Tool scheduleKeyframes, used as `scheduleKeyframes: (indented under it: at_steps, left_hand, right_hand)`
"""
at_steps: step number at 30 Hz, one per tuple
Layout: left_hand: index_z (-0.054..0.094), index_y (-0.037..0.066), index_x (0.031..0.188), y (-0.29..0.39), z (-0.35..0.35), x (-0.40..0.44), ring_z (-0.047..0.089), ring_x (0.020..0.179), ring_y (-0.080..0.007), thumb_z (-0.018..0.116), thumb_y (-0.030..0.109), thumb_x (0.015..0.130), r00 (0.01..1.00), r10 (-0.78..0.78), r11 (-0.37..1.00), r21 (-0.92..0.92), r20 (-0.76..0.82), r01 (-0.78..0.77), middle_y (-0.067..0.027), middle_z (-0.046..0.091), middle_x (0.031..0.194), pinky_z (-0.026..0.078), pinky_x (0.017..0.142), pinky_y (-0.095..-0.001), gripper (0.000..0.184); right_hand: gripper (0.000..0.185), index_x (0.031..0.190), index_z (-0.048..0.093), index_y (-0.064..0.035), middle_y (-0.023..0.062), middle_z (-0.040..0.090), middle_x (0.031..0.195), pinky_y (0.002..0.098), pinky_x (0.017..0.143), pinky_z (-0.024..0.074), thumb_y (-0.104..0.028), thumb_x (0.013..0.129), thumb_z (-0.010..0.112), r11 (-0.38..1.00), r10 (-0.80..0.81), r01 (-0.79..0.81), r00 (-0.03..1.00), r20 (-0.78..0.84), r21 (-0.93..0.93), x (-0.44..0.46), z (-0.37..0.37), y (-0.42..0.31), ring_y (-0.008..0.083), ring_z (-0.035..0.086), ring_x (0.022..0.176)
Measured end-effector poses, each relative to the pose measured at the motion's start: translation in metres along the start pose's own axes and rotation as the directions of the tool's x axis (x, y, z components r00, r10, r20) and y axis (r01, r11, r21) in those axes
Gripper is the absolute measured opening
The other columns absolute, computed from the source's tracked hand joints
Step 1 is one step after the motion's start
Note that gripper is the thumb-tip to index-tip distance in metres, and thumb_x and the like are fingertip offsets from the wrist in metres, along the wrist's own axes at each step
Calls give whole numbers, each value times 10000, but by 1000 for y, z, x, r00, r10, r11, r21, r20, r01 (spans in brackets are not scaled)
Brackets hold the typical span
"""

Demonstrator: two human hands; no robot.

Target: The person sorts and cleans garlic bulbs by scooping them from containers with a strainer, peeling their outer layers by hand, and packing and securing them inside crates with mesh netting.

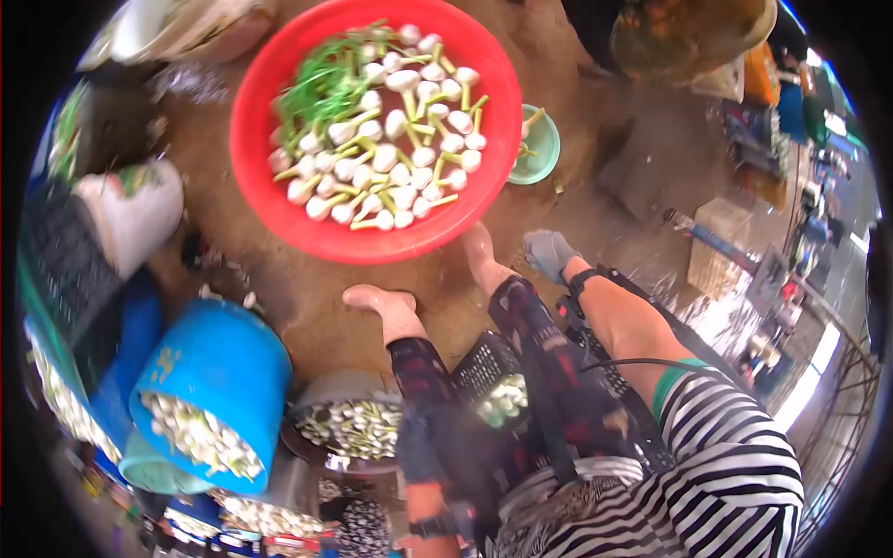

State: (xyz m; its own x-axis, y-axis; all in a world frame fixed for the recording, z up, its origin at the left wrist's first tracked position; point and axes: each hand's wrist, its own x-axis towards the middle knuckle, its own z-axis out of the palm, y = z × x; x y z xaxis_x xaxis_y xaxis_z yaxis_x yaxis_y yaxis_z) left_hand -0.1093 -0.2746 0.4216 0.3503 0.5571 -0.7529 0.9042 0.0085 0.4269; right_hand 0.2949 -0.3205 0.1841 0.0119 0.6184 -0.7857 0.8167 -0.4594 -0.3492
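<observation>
My right hand (549,253), in a grey glove, reaches past my bare feet, just below the small green bowl (542,166). Its fingers look loosely apart, and no object shows in them. My left hand (430,448) is a dark grey blur low in the view, beside my thigh and the metal basin of garlic (353,426); its fingers cannot be made out. Ahead of my feet sits a large red basin (256,158). Trimmed white garlic bulbs (395,167) with short stems fill much of it, and thin green stalks (326,84) lie at its left side.
A blue tub (223,344) holding garlic leans at left, near a white bucket (144,214). Between my legs stands a black crate (486,361) with pale bulbs. A woven basket (721,246) is at right. Another person's dark clothing shows at top right. The brown floor looks wet.
</observation>
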Motion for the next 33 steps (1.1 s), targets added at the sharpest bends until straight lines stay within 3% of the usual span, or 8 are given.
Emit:
scheduleKeyframes:
  at_steps: [4,11,17,19,23,29,32,33]
  left_hand:
    - [596,98,1003,57,39,52,581,896,-284,561,210,796,867,-327,934,268,376,236,-128,598,971,470,782,-413,238]
    - [598,144,988,20,86,70,567,949,-248,521,114,775,773,84,807,412,629,-423,-51,597,1005,467,839,-373,229]
    - [597,144,1027,101,41,109,561,975,-237,539,99,782,862,-240,864,503,446,-20,-51,598,1024,425,906,-378,256]
    - [610,128,1013,86,41,90,560,982,-236,577,141,774,936,-203,977,1,289,211,-61,608,1004,426,901,-370,242]
    - [618,87,1013,39,38,71,559,990,-246,618,204,758,948,202,866,407,246,-290,-123,617,951,449,869,-330,281]
    - [587,82,1083,189,-1,97,584,828,-293,578,164,781,979,-41,875,480,201,-62,-156,605,839,478,736,-344,313]
    - [554,29,1118,190,-17,85,544,834,-210,544,183,864,990,29,829,-550,-139,-101,-79,595,862,452,729,-346,297]
    - [560,45,1142,207,-30,91,539,704,-166,599,122,837,983,-184,231,-972,-4,39,-54,584,802,461,625,-303,317]
  right_hand:
    - [188,882,599,-50,174,635,869,390,681,491,-101,702,616,997,68,-65,991,-119,29,80,18,26,322,614,825]
    - [186,952,600,-53,130,625,810,328,677,475,-107,797,513,855,34,262,833,-553,448,202,102,74,247,594,750]
    - [69,796,517,-70,35,498,632,302,459,397,-77,828,456,-433,591,325,807,-8,841,156,48,74,167,478,500]
    - [266,742,524,-119,52,501,592,310,403,327,-264,875,344,-590,580,285,801,151,755,126,36,81,175,424,452]
    - [186,793,542,-84,41,535,629,298,432,379,-242,852,462,-399,713,320,697,71,859,38,-2,78,162,491,489]
    - [196,917,565,-22,83,594,692,329,538,454,-108,742,590,476,624,27,693,-360,879,-107,-102,22,185,554,564]
    - [258,952,565,-12,113,602,714,339,577,464,-111,717,603,628,443,38,803,-398,778,-160,-149,-29,199,563,588]
    - [272,959,565,-11,123,603,721,341,588,466,-117,712,606,650,382,44,844,-377,758,-173,-168,-48,204,566,597]
